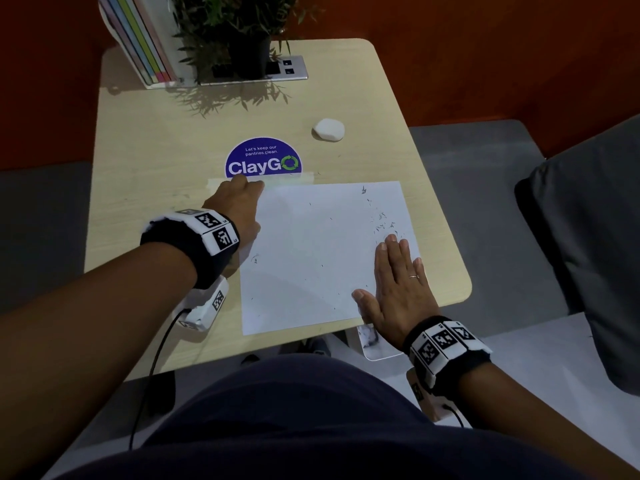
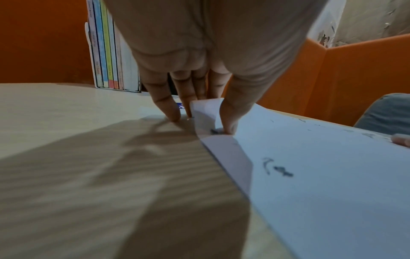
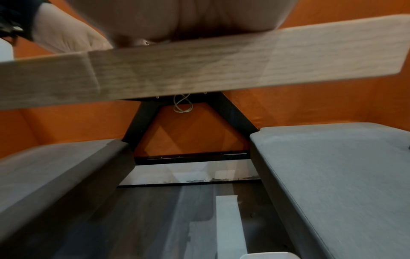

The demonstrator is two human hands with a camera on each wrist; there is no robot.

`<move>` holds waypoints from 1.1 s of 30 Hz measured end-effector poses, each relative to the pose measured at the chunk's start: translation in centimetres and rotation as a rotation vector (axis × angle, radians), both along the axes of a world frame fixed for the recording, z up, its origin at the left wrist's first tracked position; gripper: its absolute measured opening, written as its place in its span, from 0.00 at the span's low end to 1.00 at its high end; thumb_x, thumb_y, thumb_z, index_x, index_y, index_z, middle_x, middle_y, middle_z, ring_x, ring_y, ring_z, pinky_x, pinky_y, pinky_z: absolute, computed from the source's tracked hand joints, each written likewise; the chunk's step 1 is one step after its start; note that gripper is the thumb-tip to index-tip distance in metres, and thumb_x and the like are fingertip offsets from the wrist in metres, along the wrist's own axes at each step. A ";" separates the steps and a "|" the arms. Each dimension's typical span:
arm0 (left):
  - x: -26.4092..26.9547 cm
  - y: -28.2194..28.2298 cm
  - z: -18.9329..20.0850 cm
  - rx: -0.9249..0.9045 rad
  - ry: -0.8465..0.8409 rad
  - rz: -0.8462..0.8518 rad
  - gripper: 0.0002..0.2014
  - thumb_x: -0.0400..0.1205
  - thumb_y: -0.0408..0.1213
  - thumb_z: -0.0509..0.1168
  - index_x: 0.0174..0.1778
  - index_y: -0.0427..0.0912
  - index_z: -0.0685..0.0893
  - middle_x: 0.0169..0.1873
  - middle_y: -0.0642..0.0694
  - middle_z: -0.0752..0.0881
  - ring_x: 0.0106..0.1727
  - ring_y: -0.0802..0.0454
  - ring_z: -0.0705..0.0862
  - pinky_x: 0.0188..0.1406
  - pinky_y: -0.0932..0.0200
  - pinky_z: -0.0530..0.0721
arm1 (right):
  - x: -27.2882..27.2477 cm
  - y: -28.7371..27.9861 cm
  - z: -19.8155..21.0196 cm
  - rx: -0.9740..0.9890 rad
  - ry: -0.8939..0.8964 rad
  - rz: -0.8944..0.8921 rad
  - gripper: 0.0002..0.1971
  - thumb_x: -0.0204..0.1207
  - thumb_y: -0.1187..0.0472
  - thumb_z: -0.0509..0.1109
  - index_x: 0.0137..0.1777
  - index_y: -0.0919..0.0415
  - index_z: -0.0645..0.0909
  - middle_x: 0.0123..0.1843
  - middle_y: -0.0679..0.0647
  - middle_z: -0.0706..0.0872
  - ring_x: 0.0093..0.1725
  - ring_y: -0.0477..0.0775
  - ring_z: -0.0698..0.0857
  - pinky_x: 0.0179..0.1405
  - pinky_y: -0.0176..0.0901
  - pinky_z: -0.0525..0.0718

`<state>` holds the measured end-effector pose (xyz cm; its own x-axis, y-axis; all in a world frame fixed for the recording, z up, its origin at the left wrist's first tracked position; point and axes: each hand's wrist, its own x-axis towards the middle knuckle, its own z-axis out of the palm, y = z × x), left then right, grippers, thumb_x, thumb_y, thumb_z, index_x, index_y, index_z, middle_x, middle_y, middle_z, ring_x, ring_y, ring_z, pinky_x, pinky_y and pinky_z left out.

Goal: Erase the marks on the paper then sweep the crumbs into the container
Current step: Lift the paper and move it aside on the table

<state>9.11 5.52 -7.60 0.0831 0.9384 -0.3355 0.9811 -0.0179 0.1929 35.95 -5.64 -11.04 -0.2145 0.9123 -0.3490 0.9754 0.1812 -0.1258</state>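
A white sheet of paper (image 1: 311,265) lies on the wooden table (image 1: 156,161), with dark eraser crumbs (image 1: 381,221) scattered mostly near its right edge. My left hand (image 1: 242,192) is at the sheet's far left corner. In the left wrist view this hand (image 2: 204,121) pinches the curled-up corner between thumb and fingers, and a few crumbs (image 2: 281,171) lie nearby. My right hand (image 1: 396,275) lies flat on the sheet's near right part, fingers straight and together. A white container (image 1: 375,346) holding dark crumbs sits below the table's near edge, under my right wrist. A white eraser (image 1: 328,129) rests far right.
A round blue sticker (image 1: 263,159) and strips of tape lie just beyond the paper. Books (image 1: 145,39) and a potted plant (image 1: 242,36) stand at the table's back. Grey seats (image 3: 332,175) flank the table. The table's front edge (image 3: 199,70) fills the right wrist view.
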 end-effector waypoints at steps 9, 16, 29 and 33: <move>-0.2 0.2 0.6 -0.038 -0.154 0.146 0.27 0.76 0.40 0.74 0.70 0.44 0.76 0.67 0.42 0.74 0.65 0.41 0.76 0.56 0.53 0.73 | 0.3 0.3 0.0 0.008 0.001 0.018 0.45 0.73 0.33 0.32 0.83 0.64 0.36 0.85 0.60 0.35 0.83 0.58 0.33 0.77 0.50 0.33; -2.4 -2.9 1.4 -0.170 -0.647 0.541 0.13 0.78 0.35 0.73 0.57 0.44 0.80 0.48 0.47 0.86 0.48 0.45 0.84 0.45 0.54 0.81 | 0.5 0.6 0.0 -0.012 0.002 0.045 0.45 0.72 0.33 0.31 0.83 0.63 0.35 0.84 0.59 0.33 0.81 0.54 0.29 0.77 0.50 0.32; -2.7 -5.0 0.8 -0.170 -0.716 0.507 0.09 0.82 0.25 0.66 0.54 0.42 0.82 0.38 0.45 0.84 0.29 0.54 0.78 0.15 0.74 0.73 | -11.9 0.4 2.1 -0.141 0.104 0.429 0.40 0.82 0.39 0.50 0.84 0.61 0.39 0.85 0.55 0.33 0.84 0.54 0.34 0.81 0.54 0.38; -3.3 -5.1 0.9 -0.176 -0.668 0.429 0.07 0.82 0.27 0.66 0.54 0.39 0.82 0.37 0.40 0.83 0.25 0.54 0.80 0.17 0.73 0.74 | -6.1 1.3 1.3 -0.085 0.057 0.098 0.44 0.75 0.35 0.43 0.84 0.62 0.40 0.85 0.58 0.35 0.84 0.56 0.36 0.83 0.59 0.43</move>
